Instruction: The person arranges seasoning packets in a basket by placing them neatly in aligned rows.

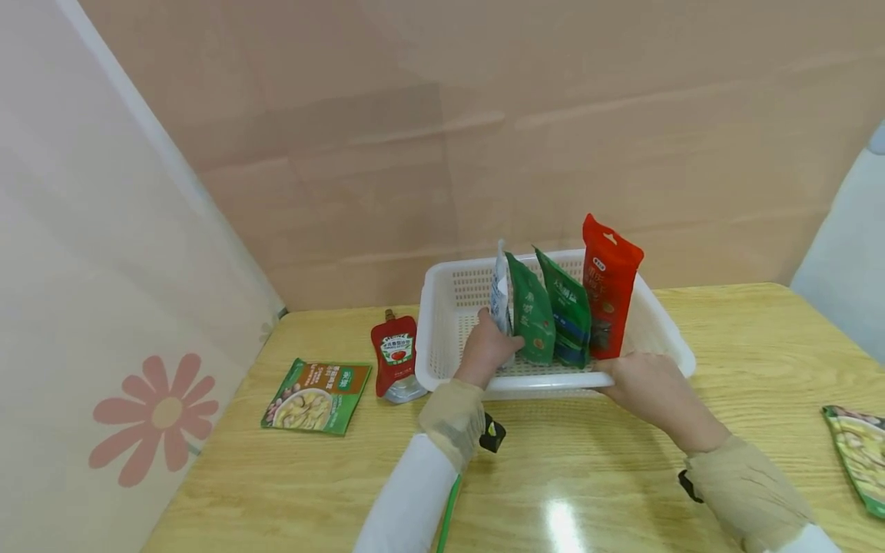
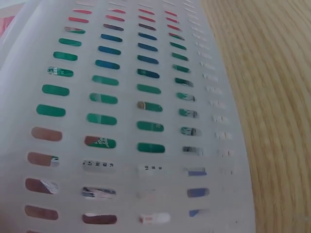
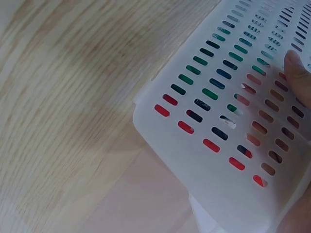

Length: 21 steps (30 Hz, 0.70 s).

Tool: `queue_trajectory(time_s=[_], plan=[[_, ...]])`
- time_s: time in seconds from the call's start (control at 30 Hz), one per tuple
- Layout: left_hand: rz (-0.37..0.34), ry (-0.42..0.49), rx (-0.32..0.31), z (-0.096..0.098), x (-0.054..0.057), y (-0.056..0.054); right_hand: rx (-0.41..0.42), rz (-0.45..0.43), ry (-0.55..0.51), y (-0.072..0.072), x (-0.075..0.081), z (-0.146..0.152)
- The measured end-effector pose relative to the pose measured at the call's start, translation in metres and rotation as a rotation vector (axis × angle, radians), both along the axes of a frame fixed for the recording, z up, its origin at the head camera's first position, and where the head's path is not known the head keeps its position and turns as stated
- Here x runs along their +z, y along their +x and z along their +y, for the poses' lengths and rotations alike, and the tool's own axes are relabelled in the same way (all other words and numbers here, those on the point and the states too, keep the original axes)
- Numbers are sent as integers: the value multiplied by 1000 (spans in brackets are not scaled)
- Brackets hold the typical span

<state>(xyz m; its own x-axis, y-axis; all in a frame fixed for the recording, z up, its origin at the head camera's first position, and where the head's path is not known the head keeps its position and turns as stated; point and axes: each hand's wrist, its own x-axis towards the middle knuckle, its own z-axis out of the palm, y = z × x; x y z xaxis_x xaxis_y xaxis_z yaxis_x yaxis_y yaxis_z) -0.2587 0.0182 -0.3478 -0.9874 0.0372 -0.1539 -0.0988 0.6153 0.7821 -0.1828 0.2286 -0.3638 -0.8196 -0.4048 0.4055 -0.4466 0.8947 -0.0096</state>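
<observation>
A white plastic basket (image 1: pixel 432 330) with slotted walls stands on the table, several food pouches upright inside it. My left hand (image 1: pixel 487 349) reaches over its front rim and pinches a white-and-blue pouch (image 1: pixel 499 296), the thumb on its right face. Beside that pouch stand a green pouch (image 1: pixel 531 311), a darker green pouch with a blue band (image 1: pixel 567 307) and a tall red pouch (image 1: pixel 610 288). My right hand (image 1: pixel 646 384) grips the front rim near the right corner. In the right wrist view its thumb (image 3: pixel 297 77) presses the outer wall; fingers show through the slots.
Left of the basket lies a red ketchup pouch (image 1: pixel 396 346) with a spout. Farther left is a green-and-brown soup packet (image 1: pixel 318 395). A similar packet (image 1: pixel 860 453) lies at the right edge. A green strip (image 1: pixel 449 511) shows beside my left forearm. A wall (image 1: pixel 484 153) rises behind.
</observation>
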Motion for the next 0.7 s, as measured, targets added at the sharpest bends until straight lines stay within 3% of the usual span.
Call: queue_trajectory(time_s=[0.3, 0.43, 0.57, 0.7], plan=[[132, 106, -9, 1, 0, -2, 3, 14, 1, 0, -2, -1], [254, 167, -2, 2, 2, -1, 9, 19, -11, 0, -2, -1], [482, 217, -22, 1, 6, 8, 7, 11, -17, 1, -1, -1], [839, 148, -40, 0, 6, 17, 8, 16, -16, 2, -1, -1]])
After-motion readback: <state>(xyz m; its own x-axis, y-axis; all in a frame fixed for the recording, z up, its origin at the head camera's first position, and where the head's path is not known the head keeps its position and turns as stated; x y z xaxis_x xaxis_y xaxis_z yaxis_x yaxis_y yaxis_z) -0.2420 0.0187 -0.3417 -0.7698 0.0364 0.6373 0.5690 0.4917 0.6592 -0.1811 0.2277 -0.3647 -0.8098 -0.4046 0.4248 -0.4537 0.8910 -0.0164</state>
